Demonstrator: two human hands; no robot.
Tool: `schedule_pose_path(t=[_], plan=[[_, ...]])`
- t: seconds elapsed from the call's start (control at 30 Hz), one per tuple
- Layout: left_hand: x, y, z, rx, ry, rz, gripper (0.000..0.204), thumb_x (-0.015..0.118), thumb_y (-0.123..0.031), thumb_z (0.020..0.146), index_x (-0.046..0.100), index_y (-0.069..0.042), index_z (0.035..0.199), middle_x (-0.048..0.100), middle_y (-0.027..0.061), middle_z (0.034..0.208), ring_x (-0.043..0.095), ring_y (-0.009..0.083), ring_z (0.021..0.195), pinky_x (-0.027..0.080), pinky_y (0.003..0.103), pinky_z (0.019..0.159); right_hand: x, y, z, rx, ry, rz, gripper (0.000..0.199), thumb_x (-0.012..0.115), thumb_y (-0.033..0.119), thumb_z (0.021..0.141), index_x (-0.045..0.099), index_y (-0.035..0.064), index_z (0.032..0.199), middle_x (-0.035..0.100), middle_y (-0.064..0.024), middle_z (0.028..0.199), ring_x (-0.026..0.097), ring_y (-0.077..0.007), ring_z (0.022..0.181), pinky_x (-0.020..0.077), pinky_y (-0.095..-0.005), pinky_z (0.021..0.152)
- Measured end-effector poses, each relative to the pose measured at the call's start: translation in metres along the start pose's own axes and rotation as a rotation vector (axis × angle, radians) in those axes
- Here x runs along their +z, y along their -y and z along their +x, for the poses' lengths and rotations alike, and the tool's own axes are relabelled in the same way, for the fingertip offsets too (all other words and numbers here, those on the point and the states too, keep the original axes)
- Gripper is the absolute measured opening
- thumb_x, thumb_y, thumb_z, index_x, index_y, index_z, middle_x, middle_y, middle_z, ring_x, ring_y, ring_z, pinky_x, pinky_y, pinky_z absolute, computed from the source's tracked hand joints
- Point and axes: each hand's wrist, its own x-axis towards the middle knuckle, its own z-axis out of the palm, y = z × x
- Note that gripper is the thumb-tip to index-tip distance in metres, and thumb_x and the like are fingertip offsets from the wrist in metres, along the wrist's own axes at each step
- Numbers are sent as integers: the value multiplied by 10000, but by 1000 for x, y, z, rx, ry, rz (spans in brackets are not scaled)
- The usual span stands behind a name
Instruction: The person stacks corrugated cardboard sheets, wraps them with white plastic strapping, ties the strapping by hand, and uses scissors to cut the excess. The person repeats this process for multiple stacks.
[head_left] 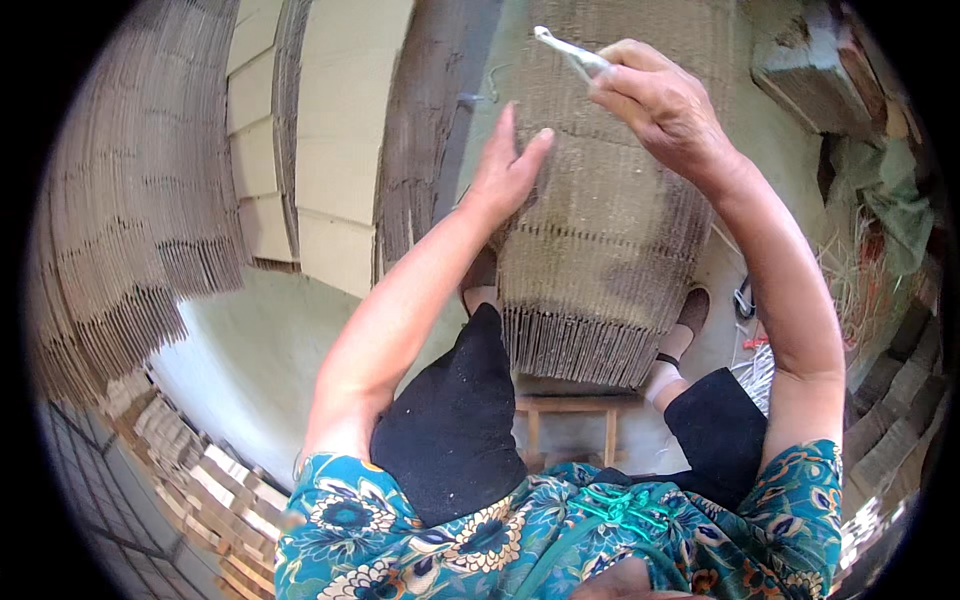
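**Right hand (665, 110) raises white tool (570, 52) over cardboard stack (595, 265)**

A person in a teal floral top (480, 545) and dark trousers (450, 435) straddles a long stack of brown corrugated sheets set on edge. The right hand's grip is closed around the slim white tool, above the stack's far right part; the fingers cover its handle, and its pale tip is too blurred to identify. The left hand (508, 172) has an open grip, thumb apart from the fingers, at the stack's left edge; whether it touches the sheets cannot be told. The stack's far end is cut off by the upper edge, and the left foot is partly hidden.

Under the near end stands a wooden frame (578, 405), mostly covered by the person's body. Pale grey-green floor (265, 335) shows around it. Cream panels (345, 140) and more brown sheets (140, 190) line the left side; at right lie a green cloth (885, 185) and tangled pale strands (850, 290), their material unclear.
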Motion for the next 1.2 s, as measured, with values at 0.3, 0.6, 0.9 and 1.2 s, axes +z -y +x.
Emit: schedule_pose_path(t=[0.3,0.6,0.9,1.2], plan=[[-25,30,26,-4,118,-100,454,475,-275,932,453,8,1287,545,198,1220,496,259,1166,363,354,986,87,-41,36,-137,87,-180,146,577,114,811,624,138,948,632,-26,1036,496,-181,1182,248,-463,1079],[-24,97,95,-38,-53,643,190,501,-107,826,574,-44,990,586,196,1043,567,419,935,456,488,773,95,-30,54,-168,92,-244,46,546,155,841,533,111,837,550,-46,831,549,-218,978,299,-450,1028],[-47,67,48,-174,162,635,192,485,-212,867,594,-54,882,622,206,840,585,422,801,449,512,696,92,-31,50,-142,57,-239,50,551,147,846,549,99,835,561,-51,810,555,-223,956,308,-433,1020],[-82,54,35,-26,65,262,186,549,-172,867,620,-22,950,625,130,737,609,279,698,475,392,661,97,-33,51,-118,43,-274,70,530,162,862,553,98,844,570,-64,830,550,-230,971,308,-426,1012]])
